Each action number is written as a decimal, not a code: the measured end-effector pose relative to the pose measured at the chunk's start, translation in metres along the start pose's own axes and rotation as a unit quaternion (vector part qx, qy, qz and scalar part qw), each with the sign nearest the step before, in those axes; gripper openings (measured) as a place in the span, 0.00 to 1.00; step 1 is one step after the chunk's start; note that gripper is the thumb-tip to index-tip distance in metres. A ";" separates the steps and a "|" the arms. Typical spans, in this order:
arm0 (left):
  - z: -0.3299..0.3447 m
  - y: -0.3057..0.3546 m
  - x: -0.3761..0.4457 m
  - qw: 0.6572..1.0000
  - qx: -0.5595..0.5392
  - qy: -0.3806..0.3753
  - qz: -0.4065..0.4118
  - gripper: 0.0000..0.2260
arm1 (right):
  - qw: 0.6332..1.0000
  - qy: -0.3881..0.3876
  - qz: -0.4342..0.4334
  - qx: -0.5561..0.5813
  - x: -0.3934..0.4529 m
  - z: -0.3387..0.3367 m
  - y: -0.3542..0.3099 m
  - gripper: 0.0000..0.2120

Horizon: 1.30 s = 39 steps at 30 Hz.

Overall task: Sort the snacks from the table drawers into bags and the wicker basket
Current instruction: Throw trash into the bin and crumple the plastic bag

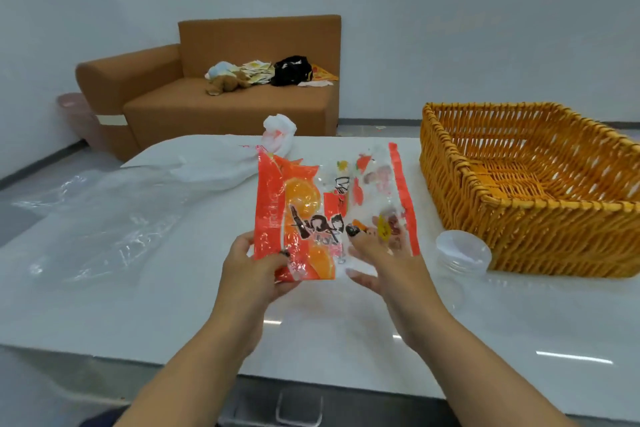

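Observation:
An orange and clear snack bag [311, 204] with orange-fruit print is held up over the white table [173, 305]. My left hand [256, 267] grips its lower left corner, thumb on the front. My right hand [377, 263] holds the lower right part, thumb on the front and fingers behind the clear film. The wicker basket [519, 218] stands at the right of the table, apparently with nothing inside. A clear plastic bag [114, 218] lies flat at the left, and a white plastic bag [221, 163] lies crumpled behind it.
A small clear plastic tub [462, 251] sits against the basket's front left corner. A metal drawer handle [299, 407] shows under the table's near edge. Beyond the table stands a brown sofa [221, 94] with toys and clothes, and a pink bin [78, 114] beside it.

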<state>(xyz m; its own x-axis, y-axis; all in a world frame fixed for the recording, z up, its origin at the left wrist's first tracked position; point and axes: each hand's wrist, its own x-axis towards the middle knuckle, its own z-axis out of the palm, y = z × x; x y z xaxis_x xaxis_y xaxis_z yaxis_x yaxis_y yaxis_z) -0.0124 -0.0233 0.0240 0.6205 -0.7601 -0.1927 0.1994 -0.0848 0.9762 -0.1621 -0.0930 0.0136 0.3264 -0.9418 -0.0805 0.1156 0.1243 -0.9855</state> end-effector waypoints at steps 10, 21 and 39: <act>-0.017 0.017 -0.023 0.997 0.023 -0.077 0.005 0.20 | 0.910 0.032 -0.250 -0.328 -0.038 0.005 0.001 0.33; -0.013 0.013 -0.031 0.982 0.080 -0.158 0.064 0.15 | 0.807 0.035 -0.345 -0.478 -0.039 0.021 0.034 0.30; -0.016 0.016 0.001 0.976 0.066 -0.196 -0.060 0.08 | 0.954 0.099 0.123 0.255 0.003 -0.011 -0.001 0.22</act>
<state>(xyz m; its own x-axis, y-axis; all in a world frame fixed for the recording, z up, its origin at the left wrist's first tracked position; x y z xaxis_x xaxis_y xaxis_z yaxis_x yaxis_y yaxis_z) 0.0039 -0.0149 0.0378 0.2552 -0.9255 -0.2798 0.1367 -0.2519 0.9580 -0.1713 -0.0995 0.0129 0.2239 -0.8990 -0.3764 0.5161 0.4370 -0.7367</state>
